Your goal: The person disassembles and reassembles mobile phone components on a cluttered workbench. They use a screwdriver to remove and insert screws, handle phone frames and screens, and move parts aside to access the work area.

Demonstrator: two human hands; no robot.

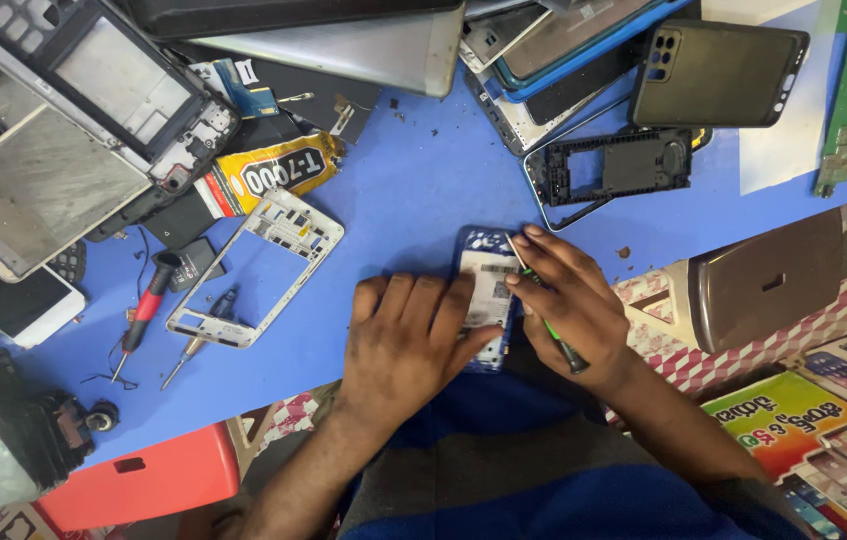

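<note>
A phone repair workshop: the blue bench point(403, 190) is strewn with phone frames point(255, 268), back covers point(718, 72) and screwdrivers point(146, 308).

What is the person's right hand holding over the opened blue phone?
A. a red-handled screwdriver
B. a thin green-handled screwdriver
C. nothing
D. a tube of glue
B: the right hand grips a thin green-handled screwdriver, its tip on the opened blue phone.

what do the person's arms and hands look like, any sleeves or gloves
Both are bare: the left hand and right hand wear no gloves, rings or watch, and no sleeves show on either forearm. Short nails show on the fingers.
</note>
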